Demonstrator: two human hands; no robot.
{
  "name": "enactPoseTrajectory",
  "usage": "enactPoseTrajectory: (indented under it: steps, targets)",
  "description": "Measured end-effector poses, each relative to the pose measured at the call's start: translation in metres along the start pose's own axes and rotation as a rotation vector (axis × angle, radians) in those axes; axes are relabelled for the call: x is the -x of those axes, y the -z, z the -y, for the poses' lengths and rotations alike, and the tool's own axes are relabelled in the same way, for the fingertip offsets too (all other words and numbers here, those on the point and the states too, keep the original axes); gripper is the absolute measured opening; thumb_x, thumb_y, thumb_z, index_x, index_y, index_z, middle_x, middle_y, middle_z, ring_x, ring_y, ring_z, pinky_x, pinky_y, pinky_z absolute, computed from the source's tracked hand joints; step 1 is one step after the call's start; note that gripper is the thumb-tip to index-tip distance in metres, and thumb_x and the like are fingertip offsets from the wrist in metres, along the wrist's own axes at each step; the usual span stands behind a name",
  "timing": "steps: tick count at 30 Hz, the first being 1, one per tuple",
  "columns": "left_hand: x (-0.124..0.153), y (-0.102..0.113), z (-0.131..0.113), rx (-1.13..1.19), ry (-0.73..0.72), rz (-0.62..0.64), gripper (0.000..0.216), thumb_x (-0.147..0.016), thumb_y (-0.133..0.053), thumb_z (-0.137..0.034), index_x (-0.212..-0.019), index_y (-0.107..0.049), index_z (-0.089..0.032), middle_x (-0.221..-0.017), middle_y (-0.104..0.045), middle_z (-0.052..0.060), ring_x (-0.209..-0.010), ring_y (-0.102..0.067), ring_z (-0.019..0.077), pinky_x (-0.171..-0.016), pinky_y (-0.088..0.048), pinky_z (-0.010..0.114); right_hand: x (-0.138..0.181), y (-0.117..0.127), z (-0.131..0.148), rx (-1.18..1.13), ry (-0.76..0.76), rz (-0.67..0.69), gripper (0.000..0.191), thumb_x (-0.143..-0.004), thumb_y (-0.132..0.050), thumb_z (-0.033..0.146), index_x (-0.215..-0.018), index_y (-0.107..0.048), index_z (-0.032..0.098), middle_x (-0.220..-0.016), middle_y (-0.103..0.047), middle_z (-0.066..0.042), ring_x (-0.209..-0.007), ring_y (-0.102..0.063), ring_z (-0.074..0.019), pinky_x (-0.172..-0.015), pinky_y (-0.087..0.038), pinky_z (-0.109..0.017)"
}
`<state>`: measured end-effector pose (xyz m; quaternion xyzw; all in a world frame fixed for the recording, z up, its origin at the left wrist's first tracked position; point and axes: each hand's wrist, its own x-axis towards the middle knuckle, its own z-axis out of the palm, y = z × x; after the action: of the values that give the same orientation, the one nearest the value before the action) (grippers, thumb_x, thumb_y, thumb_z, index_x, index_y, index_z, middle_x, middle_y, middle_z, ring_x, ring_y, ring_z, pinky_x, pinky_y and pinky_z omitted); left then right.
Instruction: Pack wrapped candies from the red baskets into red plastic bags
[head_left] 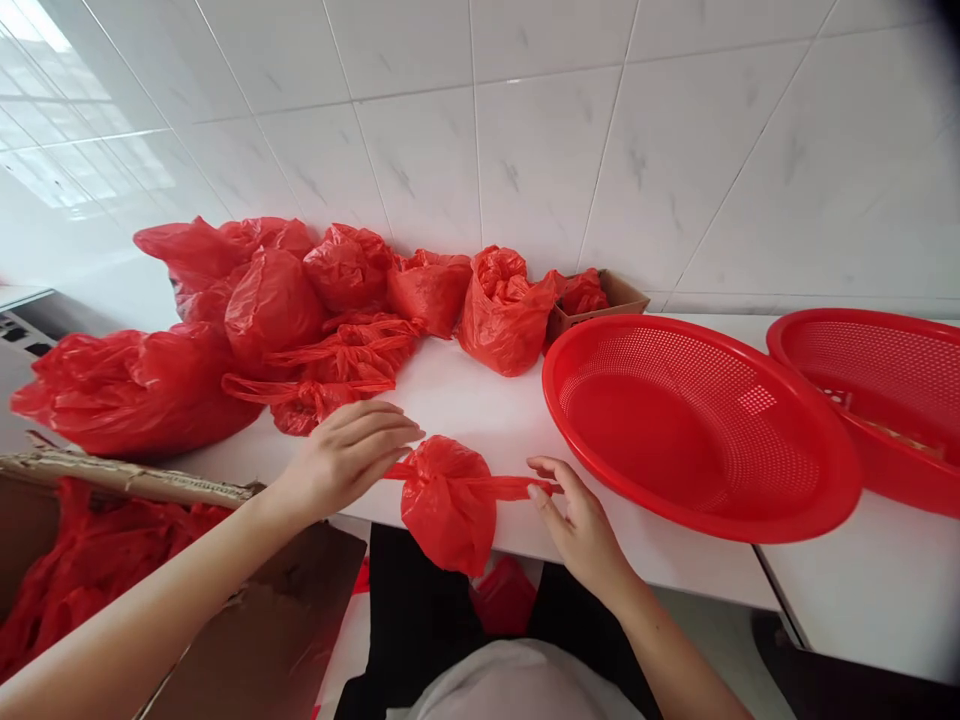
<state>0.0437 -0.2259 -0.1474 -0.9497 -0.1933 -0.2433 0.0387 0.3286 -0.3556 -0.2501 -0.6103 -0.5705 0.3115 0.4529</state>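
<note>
A small red plastic bag, full and gathered at the top, sits at the table's front edge between my hands. Its two handle strips stretch out sideways. My left hand is over the left strip, fingers stretched out and the thumb hidden, so contact with the strip is unclear. At the other side, my right hand has its thumb and index finger apart around the end of the right strip. Just beyond my left hand lie tied red bags with loose handles.
Several filled red bags line the tiled wall, with a small cardboard box beside them. Two red perforated baskets stand on the right of the white table. A large cardboard box of red bags is at lower left.
</note>
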Motion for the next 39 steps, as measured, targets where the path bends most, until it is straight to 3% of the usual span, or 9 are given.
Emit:
enactPoseTrajectory:
  steps: [3, 5, 7, 10, 13, 17, 21, 29, 39]
  targets:
    - [0.011, -0.009, -0.005, 0.011, -0.038, 0.266, 0.049, -0.089, -0.063, -0.041, -0.135, -0.053, -0.029, -0.135, -0.061, 0.007, -0.129, -0.049, 0.0287, -0.105, -0.043, 0.046, -0.002, 0.005, -0.009, -0.053, -0.026, -0.037, 0.029, -0.098, -0.044, 0.042, -0.117, -0.056, 0.024, -0.124, -0.061, -0.008, -0.114, -0.058, -0.0199, -0.099, -0.046, -0.038]
    - [0.019, -0.016, -0.003, 0.007, -0.017, 0.344, 0.06, -0.087, -0.063, -0.049, -0.141, -0.047, -0.03, -0.142, -0.055, 0.007, -0.134, -0.043, 0.0317, -0.106, -0.041, 0.05, 0.0, 0.009, -0.011, -0.06, -0.02, -0.05, 0.026, -0.098, -0.044, 0.039, -0.115, -0.057, 0.024, -0.12, -0.063, -0.008, -0.11, -0.061, -0.0194, -0.094, -0.049, -0.036]
    - [0.022, -0.025, 0.0, 0.012, -0.006, 0.353, 0.063, -0.087, -0.062, -0.049, -0.144, -0.043, -0.03, -0.143, -0.054, 0.008, -0.136, -0.041, 0.032, -0.105, -0.042, 0.05, 0.004, 0.009, -0.005, -0.017, 0.069, -0.127, 0.021, -0.099, -0.043, 0.032, -0.112, -0.058, 0.023, -0.114, -0.065, -0.008, -0.106, -0.062, -0.0186, -0.09, -0.051, -0.035]
    - [0.016, -0.04, 0.001, 0.043, -0.039, 0.328, 0.057, -0.091, -0.059, -0.043, -0.143, -0.044, -0.028, -0.141, -0.056, 0.008, -0.135, -0.043, 0.0307, -0.104, -0.043, 0.047, 0.01, 0.001, 0.02, 0.109, 0.39, -0.29, 0.02, -0.096, -0.044, 0.016, -0.108, -0.059, 0.023, -0.109, -0.065, -0.007, -0.106, -0.061, -0.0186, -0.093, -0.049, -0.037]
    - [0.003, -0.056, -0.005, 0.058, -0.075, 0.306, 0.037, -0.096, -0.052, -0.031, -0.132, -0.054, -0.023, -0.129, -0.064, 0.007, -0.126, -0.051, 0.0275, -0.103, -0.044, 0.044, 0.005, -0.02, 0.044, 0.215, 0.559, -0.246, 0.023, -0.094, -0.048, 0.014, -0.112, -0.057, 0.023, -0.114, -0.064, -0.008, -0.112, -0.057, -0.0208, -0.097, -0.046, -0.04]
    - [-0.009, -0.078, -0.016, 0.021, -0.017, 0.363, 0.026, -0.099, -0.039, -0.02, -0.113, -0.06, -0.015, -0.102, -0.069, 0.009, -0.096, -0.064, 0.0216, -0.087, -0.051, 0.036, -0.015, -0.049, 0.046, 0.458, 0.359, -0.058, 0.045, -0.091, -0.059, 0.032, -0.132, -0.047, 0.018, -0.126, -0.059, -0.013, -0.115, -0.054, -0.0288, -0.096, -0.045, -0.047]
    - [-0.014, -0.088, -0.018, -0.033, 0.082, 0.38, 0.029, -0.099, -0.033, -0.019, -0.108, -0.06, -0.015, -0.086, -0.066, 0.007, -0.076, -0.063, 0.0209, -0.07, -0.05, 0.034, -0.038, -0.056, 0.031, 0.623, 0.205, 0.034, 0.043, -0.086, -0.048, 0.005, -0.125, -0.055, 0.023, -0.109, -0.066, -0.007, -0.097, -0.06, -0.0238, -0.088, -0.044, -0.04]
    - [-0.045, -0.102, 0.009, -0.035, 0.335, 0.389, 0.038, -0.101, -0.028, -0.045, -0.102, -0.058, -0.021, -0.085, -0.072, 0.004, -0.069, -0.067, 0.0202, -0.06, -0.045, 0.029, -0.093, -0.056, 0.012, 0.706, 0.056, 0.086, 0.04, -0.082, -0.038, -0.003, -0.109, -0.056, 0.021, -0.104, -0.066, -0.005, -0.094, -0.06, -0.02, -0.076, -0.038, -0.031]
    - [-0.061, -0.122, 0.029, -0.046, 0.486, 0.452, 0.043, -0.101, -0.027, -0.048, -0.098, -0.061, -0.021, -0.081, -0.071, 0.006, -0.074, -0.068, 0.0223, -0.064, -0.045, 0.031, -0.117, -0.055, 0.006, 0.727, 0.004, 0.125, 0.036, -0.091, -0.031, 0.006, -0.112, -0.056, 0.023, -0.107, -0.065, -0.006, -0.091, -0.06, -0.0203, -0.073, -0.037, -0.031]
